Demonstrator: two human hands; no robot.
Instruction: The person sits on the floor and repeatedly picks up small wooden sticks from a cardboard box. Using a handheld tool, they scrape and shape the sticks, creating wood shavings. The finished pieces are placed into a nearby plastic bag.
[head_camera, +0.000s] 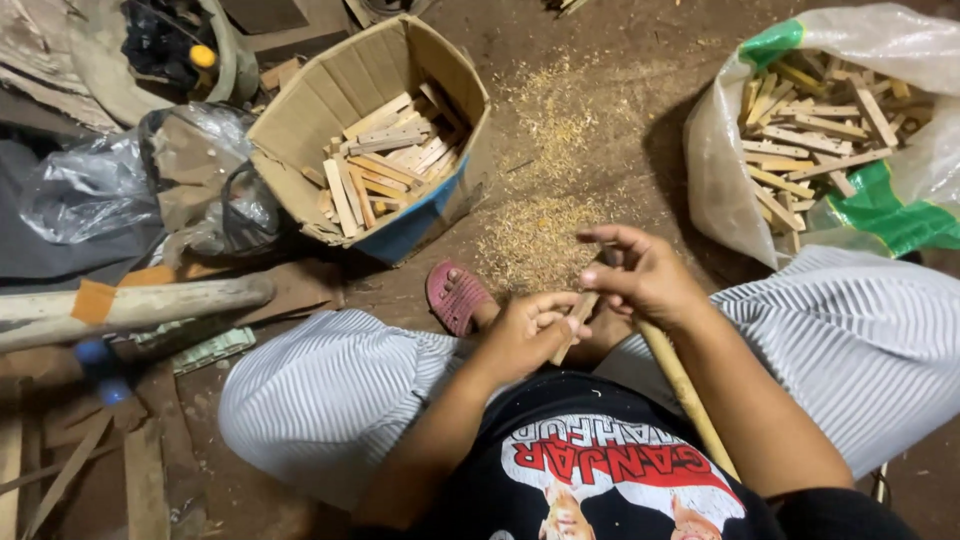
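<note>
A single view comes from a camera on the person's head, tilted steeply down over the chest and lap. It faces the dirt floor ahead of the seated person, so the far floor lies at 12 o'clock and the person's own body fills 6 o'clock. The hands, left hand (520, 335) and right hand (640, 275), sit close to the lens near centre. Farther off, a cardboard box (330, 95) of wooden slats lies toward 11 o'clock and a plastic sack (720, 150) of slats toward 2 o'clock. No second view is present to share the scene with.
</note>
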